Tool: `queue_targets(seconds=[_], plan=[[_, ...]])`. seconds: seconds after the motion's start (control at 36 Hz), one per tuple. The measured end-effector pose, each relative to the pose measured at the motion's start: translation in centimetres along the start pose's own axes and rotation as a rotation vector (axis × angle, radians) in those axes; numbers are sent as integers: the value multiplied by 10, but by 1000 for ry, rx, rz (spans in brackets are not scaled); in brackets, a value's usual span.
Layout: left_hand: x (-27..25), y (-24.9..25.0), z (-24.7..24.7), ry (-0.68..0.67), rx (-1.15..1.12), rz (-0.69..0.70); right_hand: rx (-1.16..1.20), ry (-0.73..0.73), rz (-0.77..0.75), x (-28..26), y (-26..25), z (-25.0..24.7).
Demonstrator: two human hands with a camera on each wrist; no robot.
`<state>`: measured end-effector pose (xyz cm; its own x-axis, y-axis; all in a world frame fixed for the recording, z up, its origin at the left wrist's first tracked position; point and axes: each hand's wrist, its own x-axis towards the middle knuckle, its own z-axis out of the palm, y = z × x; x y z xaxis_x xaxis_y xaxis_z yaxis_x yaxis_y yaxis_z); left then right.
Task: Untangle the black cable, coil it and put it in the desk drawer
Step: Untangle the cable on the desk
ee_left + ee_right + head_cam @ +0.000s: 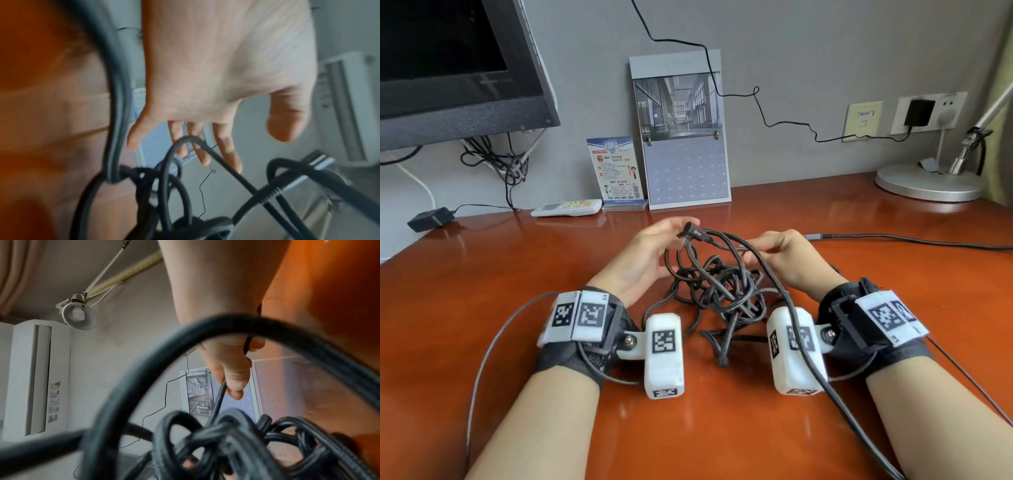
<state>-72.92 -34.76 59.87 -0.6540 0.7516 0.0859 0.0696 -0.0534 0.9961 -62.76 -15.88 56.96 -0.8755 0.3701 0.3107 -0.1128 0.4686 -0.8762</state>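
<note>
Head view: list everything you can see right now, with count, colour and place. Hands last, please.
black cable: one, black, tangled heap on the desk between the hands, one plug end lifted
desk: one, reddish-brown wood, across the foreground
monitor: one, black, upper left
calendar: one, grey, leaning on the wall, centre
leaflet stand: one, blue and white, left of the calendar
remote: one, white, left of the leaflet stand
power adapter: one, black, desk's left edge
lamp base: one, silver, far right
wall charger: one, black, in the right-hand socket
left hand: open, beside the lifted plug end
right hand: pinches a cable strand
</note>
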Motion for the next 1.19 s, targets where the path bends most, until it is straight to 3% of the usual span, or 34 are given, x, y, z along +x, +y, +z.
queue_targets(seconds=[0.17,0.36,0.53,0.67,0.92,1.06,1.11,1.19], plan=[[-17,23,5,-253,313,-29,72,9,44,-1,-1,1],[-13,23,13,-187,398,-34,98,78,45,0,-5,1],[-17,24,10,-176,238,-59,63,30,-11,-4,-6,-11],[-17,23,4,-195,222,-51,74,201,68,-1,7,-29],[-14,20,-1,-122,276,-40,-302,558,363,5,33,-50],[-10,19,0,-36,323,-59,-318,400,370,4,15,-49],[-9,17,1,16,336,-65,-259,252,307,-1,1,-45],[-8,17,3,126,314,-68,-171,-80,306,-13,-20,-37]])
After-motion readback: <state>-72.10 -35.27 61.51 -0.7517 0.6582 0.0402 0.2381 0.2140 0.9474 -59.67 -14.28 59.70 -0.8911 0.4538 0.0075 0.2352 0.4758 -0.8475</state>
